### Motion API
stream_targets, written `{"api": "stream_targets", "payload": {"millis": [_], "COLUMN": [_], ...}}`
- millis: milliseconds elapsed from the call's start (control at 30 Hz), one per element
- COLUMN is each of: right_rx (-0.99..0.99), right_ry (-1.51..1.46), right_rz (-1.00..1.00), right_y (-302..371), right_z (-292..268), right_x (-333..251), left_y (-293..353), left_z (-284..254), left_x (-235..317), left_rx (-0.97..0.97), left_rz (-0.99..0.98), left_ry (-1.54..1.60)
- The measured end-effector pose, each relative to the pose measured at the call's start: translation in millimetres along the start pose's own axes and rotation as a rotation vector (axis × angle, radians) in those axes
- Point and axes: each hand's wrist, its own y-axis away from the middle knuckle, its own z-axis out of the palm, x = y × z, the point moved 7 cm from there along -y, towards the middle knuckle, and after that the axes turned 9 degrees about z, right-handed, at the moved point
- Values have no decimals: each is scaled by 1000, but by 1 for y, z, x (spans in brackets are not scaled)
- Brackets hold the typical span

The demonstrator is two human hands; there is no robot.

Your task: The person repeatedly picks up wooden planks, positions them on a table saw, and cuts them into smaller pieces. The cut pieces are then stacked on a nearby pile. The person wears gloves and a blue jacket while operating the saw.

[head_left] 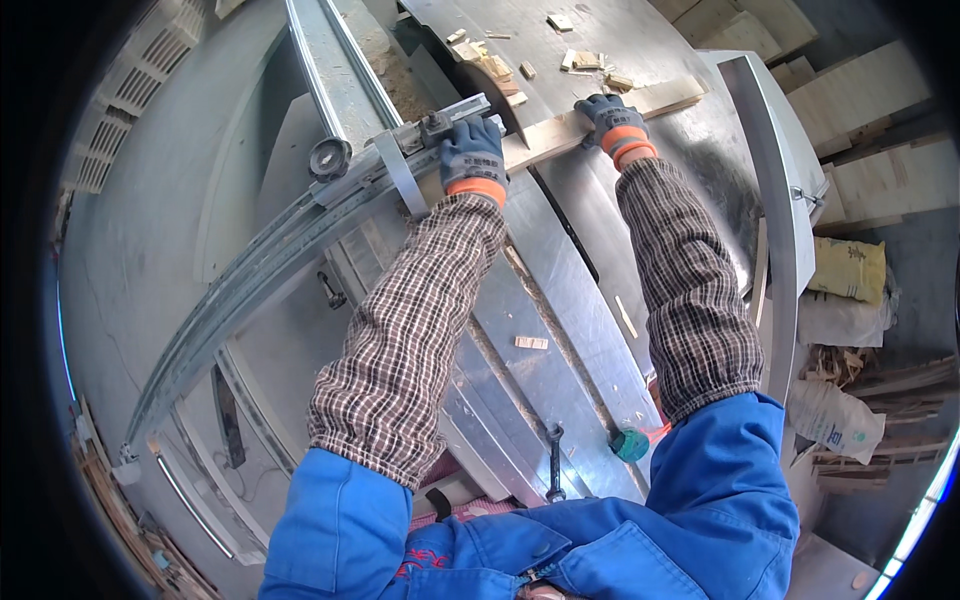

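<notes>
Across the silver metal worktop (645, 45), just beside the dark curved steel saw blade (469, 78), lies the long pale wooden board (550, 137), with both your hands on it. Your right grip (612, 120), in a blue-grey glove with an orange cuff, is clamped over the board to the right of the blade; your left grip (472, 152), gloved alike, bends over it near the grey metal fence (290, 228), but its underside is hidden, so I cannot tell how firmly it closes. With the blade between them, the worst risk, I judge, is a slip: a grip sliding inward could bring glove fabric to the edge. Uneven pressure could also twist the board and make it bind or kick. Farther out, the small pale wood offcuts (588, 62) could be flung if one met a turning blade.
</notes>
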Motion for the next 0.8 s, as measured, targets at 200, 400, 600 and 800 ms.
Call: {"api": "stream_targets", "payload": {"millis": [200, 400, 600, 800], "right_rx": [-8, -32, -42, 7], "right_ry": [0, 11, 0, -33], "right_rz": [22, 43, 16, -9], "right_y": [3, 1, 5, 15], "right_z": [-9, -5, -7, 10], "right_x": [-9, -4, -10, 15], "left_y": [-7, -5, -5, -6], "left_z": [15, 9, 17, 22], "left_x": [-5, 0, -4, -2], "left_rx": [57, 46, 57, 92], "left_rz": [-10, -6, -2, 57], "left_ry": [-21, -44, -27, -43]}}
